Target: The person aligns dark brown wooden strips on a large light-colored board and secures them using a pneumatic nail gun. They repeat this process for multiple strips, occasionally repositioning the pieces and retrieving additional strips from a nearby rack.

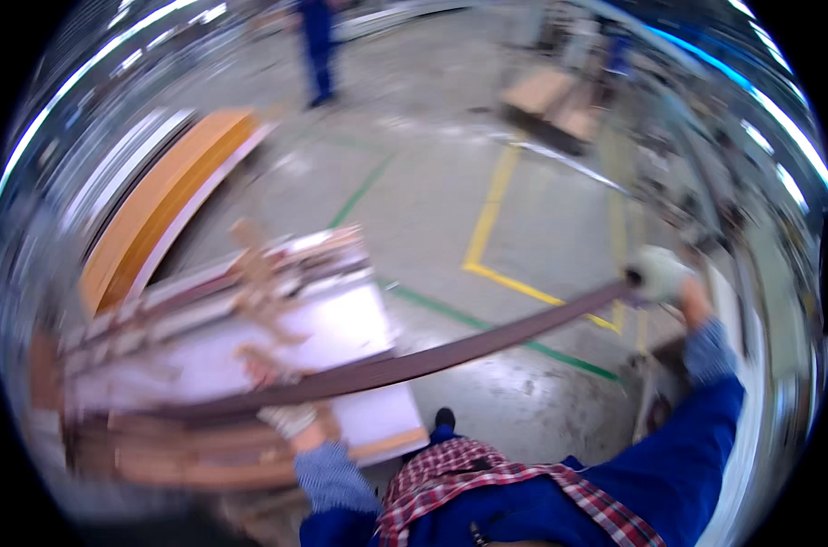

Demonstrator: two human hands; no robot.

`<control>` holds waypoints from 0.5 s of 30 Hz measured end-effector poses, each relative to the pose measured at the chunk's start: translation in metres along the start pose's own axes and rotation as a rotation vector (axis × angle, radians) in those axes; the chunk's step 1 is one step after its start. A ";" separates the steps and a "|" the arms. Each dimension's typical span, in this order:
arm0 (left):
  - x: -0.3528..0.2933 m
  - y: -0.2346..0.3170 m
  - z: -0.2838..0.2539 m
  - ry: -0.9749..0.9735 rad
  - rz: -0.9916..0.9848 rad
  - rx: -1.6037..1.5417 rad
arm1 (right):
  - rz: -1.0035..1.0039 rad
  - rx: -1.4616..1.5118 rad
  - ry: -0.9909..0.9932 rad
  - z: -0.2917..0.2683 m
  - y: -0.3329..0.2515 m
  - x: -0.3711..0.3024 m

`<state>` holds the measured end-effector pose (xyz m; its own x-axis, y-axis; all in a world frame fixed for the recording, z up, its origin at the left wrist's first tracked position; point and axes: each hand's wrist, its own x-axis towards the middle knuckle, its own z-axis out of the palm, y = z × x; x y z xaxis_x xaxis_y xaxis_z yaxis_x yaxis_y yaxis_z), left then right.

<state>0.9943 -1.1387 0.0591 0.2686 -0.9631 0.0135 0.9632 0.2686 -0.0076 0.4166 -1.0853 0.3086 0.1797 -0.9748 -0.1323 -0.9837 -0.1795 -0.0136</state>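
A long, narrow dark brown board (468,354) runs slantwise in front of me, from the stack at the left up to the right. Its right end is in my right hand (660,275), which wears a pale glove and is closed around it. My left hand (291,419), in a light glove too, is at the board's near edge, over the stack. Motion smears its fingers, but it appears to grip the board. The board's far left end blurs into the stack below.
Left of me is a stack of white panels (368,324) with loose brown wood pieces (261,287) on it. Beyond lie long orange-brown boards (181,187). Green and yellow lines (491,210) mark the grey floor. A pallet-like load (550,105) and a person in blue (317,50) are farther off.
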 end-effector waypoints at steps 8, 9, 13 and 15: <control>-0.102 -0.174 0.102 -0.372 -0.241 0.084 | 0.548 -0.315 -0.091 0.119 0.131 -0.104; -0.119 -0.190 0.110 -0.336 -0.260 0.090 | 0.617 -0.261 -0.120 0.133 0.144 -0.128; -0.189 -0.222 0.134 -0.569 -0.491 0.061 | 0.797 -0.163 -0.256 0.195 0.163 -0.218; -0.223 -0.233 0.140 -0.610 -0.596 0.124 | 0.862 -0.103 -0.148 0.226 0.152 -0.256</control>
<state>0.7104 -0.9840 0.1982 -0.3611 -0.7772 0.5154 0.9280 -0.2452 0.2804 0.2189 -0.8330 0.1161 -0.6349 -0.7507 -0.1827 -0.7693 0.5925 0.2389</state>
